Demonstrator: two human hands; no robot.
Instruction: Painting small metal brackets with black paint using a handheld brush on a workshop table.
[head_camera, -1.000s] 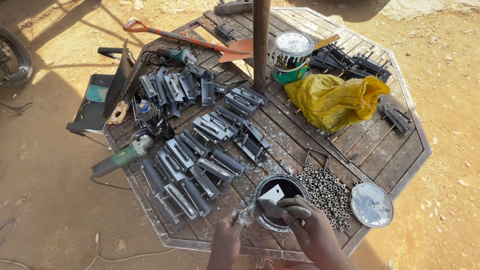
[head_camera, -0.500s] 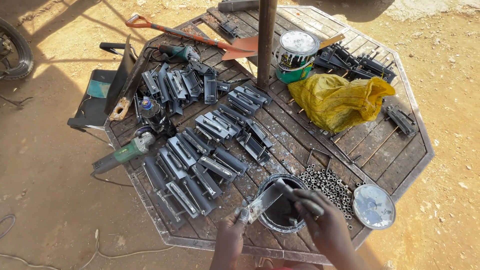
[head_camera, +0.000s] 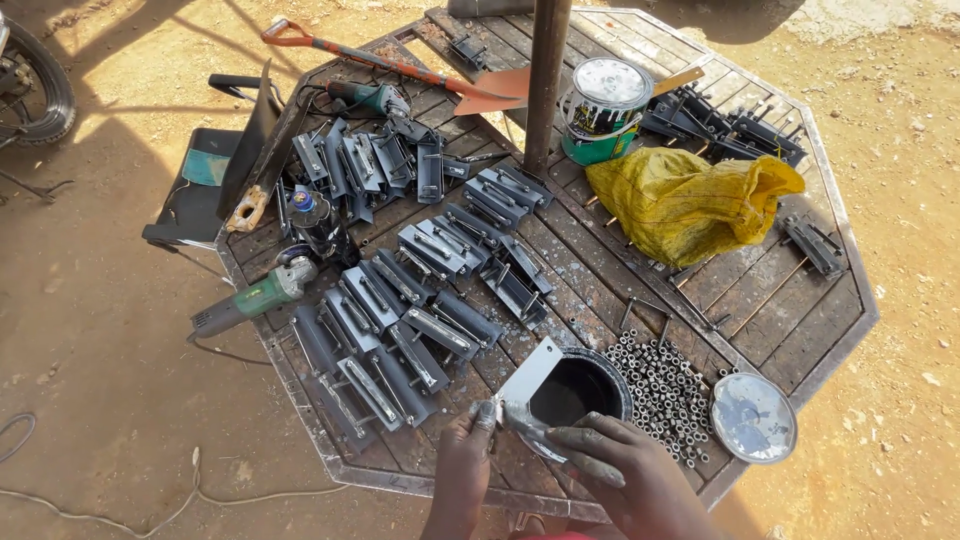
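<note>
Beside the black paint can (head_camera: 590, 372) on the desk (head_camera: 800, 330), both hands are gripping: left hand (head_camera: 468, 462) pinching a grey metal plate (head_camera: 528, 376), right hand (head_camera: 610, 468) steadying it.

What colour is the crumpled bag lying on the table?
The bag is yellow, seen clearly in the head view.

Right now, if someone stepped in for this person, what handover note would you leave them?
Left hand: pinching the lower end of a flat metal plate, holding it tilted over the black paint can.
Right hand: resting on the near rim of the can, fingers smeared grey; I cannot tell whether it grips anything.
Around them: a pile of small nuts and the can's lid to the right, rows of grey metal brackets to the left, all on the wooden table.
Done: many brackets laid out, looking coated.
Left: the plate in hand looks bare and pale.
</note>
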